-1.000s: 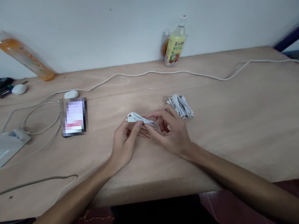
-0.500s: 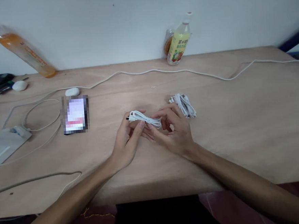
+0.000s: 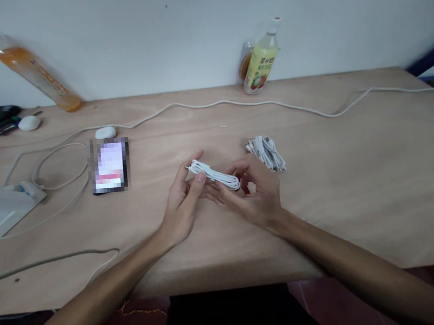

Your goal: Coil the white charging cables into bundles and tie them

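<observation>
Both my hands hold one small bundled white cable (image 3: 214,173) just above the middle of the wooden table (image 3: 352,182). My left hand (image 3: 182,199) pinches the bundle's left end between thumb and fingers. My right hand (image 3: 254,189) grips its right end with curled fingers. A second coiled white cable bundle (image 3: 266,151) lies on the table just beyond my right hand, apart from it.
A phone (image 3: 110,165) lies left of my hands, with a white oval case (image 3: 105,132) behind it. A long white cord (image 3: 272,105) runs across the table's back. A yellow drink bottle (image 3: 260,60) stands by the wall; an orange bottle (image 3: 36,76) leans at far left.
The cable bundle has turned slightly in my hands and now slopes down to the right. My left fingers have opened a little. The view has shifted slightly.
</observation>
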